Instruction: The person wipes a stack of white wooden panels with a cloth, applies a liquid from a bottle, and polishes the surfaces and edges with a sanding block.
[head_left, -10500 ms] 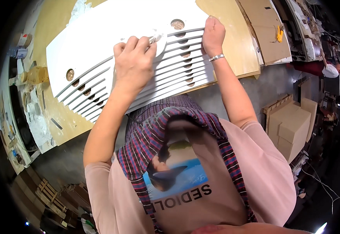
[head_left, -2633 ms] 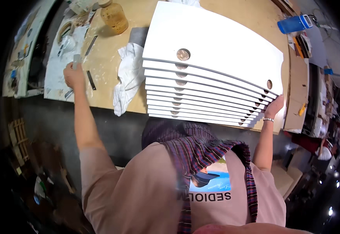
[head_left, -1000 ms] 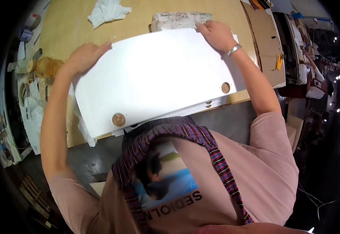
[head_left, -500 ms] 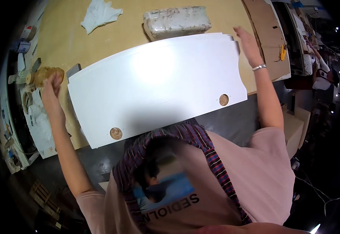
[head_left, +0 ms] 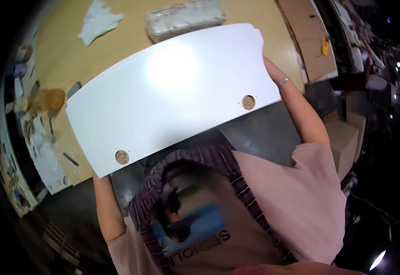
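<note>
A large white panel (head_left: 163, 91) with a curved far edge lies across the front of the table, over its near edge. Two round holes near its front edge show a rough brown inside: a left hole (head_left: 122, 157) and a right hole (head_left: 248, 102). My right hand (head_left: 272, 68) wraps the panel's right end, a bracelet at the wrist, its fingers hidden underneath. At the front left corner my left forearm (head_left: 104, 195) goes under the panel, which hides that hand. Both hands appear to hold the panel from below.
On the yellowish table (head_left: 131, 27) are a plastic-wrapped block (head_left: 186, 19) and a white cloth (head_left: 98, 20). An amber jar (head_left: 49, 100) stands at left. A yellow cutter (head_left: 325, 46) lies on brown cardboard (head_left: 312, 27) at right. Cardboard boxes (head_left: 339, 135) stand beyond the right arm.
Both hands were raised free beside the panel's ends; now they have come down and in to its edges, the left one passing under it. The view has shifted slightly.
</note>
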`<action>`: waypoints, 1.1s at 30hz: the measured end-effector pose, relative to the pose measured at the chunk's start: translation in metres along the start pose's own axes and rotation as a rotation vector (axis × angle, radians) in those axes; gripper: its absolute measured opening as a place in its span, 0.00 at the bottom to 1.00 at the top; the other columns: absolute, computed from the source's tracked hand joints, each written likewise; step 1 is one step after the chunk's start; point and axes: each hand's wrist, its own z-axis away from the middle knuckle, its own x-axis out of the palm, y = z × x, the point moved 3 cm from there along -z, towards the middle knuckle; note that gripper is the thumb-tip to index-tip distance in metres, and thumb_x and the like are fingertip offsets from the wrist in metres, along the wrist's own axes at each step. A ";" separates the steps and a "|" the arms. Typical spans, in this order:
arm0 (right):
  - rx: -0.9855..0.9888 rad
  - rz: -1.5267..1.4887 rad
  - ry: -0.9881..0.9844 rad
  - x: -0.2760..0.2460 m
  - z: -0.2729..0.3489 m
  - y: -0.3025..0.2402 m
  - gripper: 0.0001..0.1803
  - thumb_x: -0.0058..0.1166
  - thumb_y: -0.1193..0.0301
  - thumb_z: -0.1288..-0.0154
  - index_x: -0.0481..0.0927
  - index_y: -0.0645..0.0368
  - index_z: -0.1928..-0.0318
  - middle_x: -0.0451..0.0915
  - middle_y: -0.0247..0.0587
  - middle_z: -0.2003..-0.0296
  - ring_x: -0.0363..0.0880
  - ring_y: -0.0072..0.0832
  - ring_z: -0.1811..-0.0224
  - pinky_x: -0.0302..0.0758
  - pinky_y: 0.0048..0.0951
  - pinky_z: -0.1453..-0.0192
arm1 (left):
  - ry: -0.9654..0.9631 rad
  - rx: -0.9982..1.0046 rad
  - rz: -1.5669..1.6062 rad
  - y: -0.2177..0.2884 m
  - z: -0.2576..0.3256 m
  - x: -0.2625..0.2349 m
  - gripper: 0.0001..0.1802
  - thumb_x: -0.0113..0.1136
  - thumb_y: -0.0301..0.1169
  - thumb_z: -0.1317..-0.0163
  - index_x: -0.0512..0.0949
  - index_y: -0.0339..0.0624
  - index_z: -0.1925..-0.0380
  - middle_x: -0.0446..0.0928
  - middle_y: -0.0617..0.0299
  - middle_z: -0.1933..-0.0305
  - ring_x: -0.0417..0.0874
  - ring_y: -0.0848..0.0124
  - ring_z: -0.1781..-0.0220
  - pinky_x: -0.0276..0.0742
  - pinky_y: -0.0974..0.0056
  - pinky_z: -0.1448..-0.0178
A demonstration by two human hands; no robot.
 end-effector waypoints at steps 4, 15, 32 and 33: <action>-0.128 0.052 0.015 -0.007 -0.010 -0.001 0.35 0.41 0.51 0.24 0.60 0.63 0.29 0.71 0.41 0.36 0.75 0.26 0.40 0.75 0.29 0.39 | 0.017 0.099 -0.133 -0.009 0.000 -0.013 0.28 0.51 0.47 0.30 0.72 0.34 0.42 0.78 0.54 0.45 0.78 0.61 0.43 0.71 0.58 0.38; -0.053 0.063 -0.001 -0.063 -0.008 0.017 0.36 0.37 0.48 0.23 0.60 0.64 0.29 0.69 0.43 0.34 0.70 0.26 0.35 0.70 0.28 0.34 | 0.028 0.300 -0.395 -0.045 -0.002 -0.011 0.27 0.56 0.44 0.33 0.72 0.33 0.43 0.78 0.54 0.46 0.78 0.61 0.44 0.72 0.59 0.40; -0.221 -0.304 0.311 -0.054 0.059 0.135 0.23 0.59 0.76 0.37 0.74 0.61 0.41 0.79 0.37 0.47 0.76 0.28 0.42 0.74 0.30 0.40 | -0.050 0.646 -1.201 -0.098 0.065 -0.070 0.27 0.64 0.39 0.37 0.72 0.31 0.45 0.78 0.53 0.48 0.79 0.60 0.47 0.75 0.60 0.44; -0.180 0.008 0.311 -0.050 0.063 0.132 0.27 0.59 0.79 0.43 0.73 0.63 0.41 0.78 0.37 0.47 0.75 0.28 0.41 0.73 0.27 0.41 | -0.069 0.667 -1.229 -0.098 0.064 -0.071 0.27 0.64 0.39 0.38 0.72 0.31 0.45 0.78 0.53 0.49 0.79 0.60 0.48 0.75 0.60 0.45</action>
